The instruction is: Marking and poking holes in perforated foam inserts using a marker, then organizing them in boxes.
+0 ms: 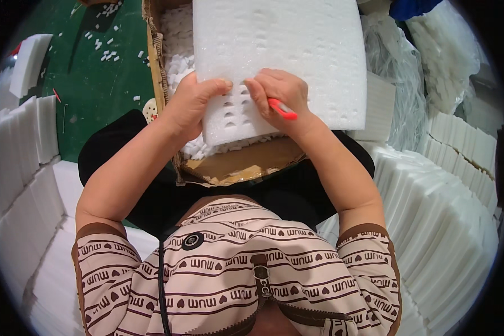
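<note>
A thick white foam sheet lies over an open cardboard box, with rows of small half-round cuts in its near left part. My left hand grips the sheet's left edge, thumb on top; the other fingers are mostly hidden. Closed around a red-handled tool, my right hand rests on the sheet just right of the left thumb. Only the rounded handle end with a grey inlay shows; the tool's working end is hidden by the hand. Small white foam pieces fill the box beneath.
Stacks of white foam sheets stand at the left and right. Clear plastic wrapping lies beyond the box's right side. Loose foam bits are scattered on the green floor at the far left.
</note>
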Action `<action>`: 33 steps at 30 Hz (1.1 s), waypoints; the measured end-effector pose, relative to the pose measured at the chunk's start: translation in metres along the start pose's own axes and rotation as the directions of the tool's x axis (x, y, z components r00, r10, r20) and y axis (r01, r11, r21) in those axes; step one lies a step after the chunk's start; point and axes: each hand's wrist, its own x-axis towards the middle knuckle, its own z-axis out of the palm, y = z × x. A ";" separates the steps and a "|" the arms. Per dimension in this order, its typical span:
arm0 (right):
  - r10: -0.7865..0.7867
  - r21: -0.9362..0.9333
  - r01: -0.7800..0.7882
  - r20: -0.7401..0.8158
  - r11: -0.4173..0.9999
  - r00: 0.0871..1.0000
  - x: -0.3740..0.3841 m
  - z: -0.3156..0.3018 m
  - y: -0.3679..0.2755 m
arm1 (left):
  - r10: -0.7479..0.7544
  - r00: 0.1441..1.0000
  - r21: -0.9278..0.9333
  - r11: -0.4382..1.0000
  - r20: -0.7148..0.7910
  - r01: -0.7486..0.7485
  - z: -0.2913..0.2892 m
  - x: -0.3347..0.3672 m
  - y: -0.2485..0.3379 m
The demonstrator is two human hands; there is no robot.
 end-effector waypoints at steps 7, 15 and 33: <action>0.155 0.542 -0.052 -0.145 0.839 0.977 0.005 -0.001 0.013 | 0.007 1.000 0.028 1.000 -0.001 -0.007 -0.002 0.001 0.002; 0.160 0.381 -0.152 0.012 0.912 0.987 0.006 0.010 0.016 | -0.010 1.000 -0.012 1.000 0.007 0.010 -0.006 0.004 -0.002; 0.450 0.513 -0.297 -0.202 0.805 0.870 0.012 -0.026 0.013 | 0.003 1.000 0.008 1.000 0.027 -0.003 -0.010 0.006 -0.003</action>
